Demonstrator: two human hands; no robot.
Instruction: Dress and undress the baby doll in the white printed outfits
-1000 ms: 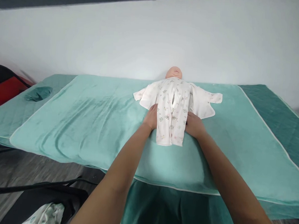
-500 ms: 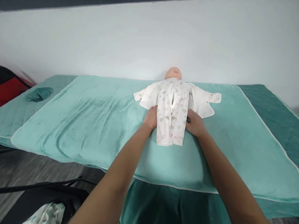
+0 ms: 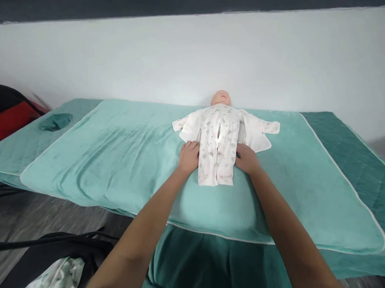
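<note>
A baby doll (image 3: 221,98) lies face up on a light green towel (image 3: 120,157), its head toward the wall. It wears a white printed sleepsuit (image 3: 218,150) with the sleeves spread out to both sides. My left hand (image 3: 188,157) rests against the left edge of the suit's legs, fingers curled on the fabric. At the right edge, my right hand (image 3: 246,159) presses in the same way. Both hands flank the doll's legs at hip height.
The towel covers a darker green padded table (image 3: 352,140) set against a white wall. A small green cloth (image 3: 55,121) lies at the far left. Something red and black (image 3: 5,115) stands left of the table. Below left, a dark chair holds a printed cloth (image 3: 57,275).
My left hand slid slightly outward and lower along the suit's left edge. The view shifted a little; the doll and my right hand stay in place.
</note>
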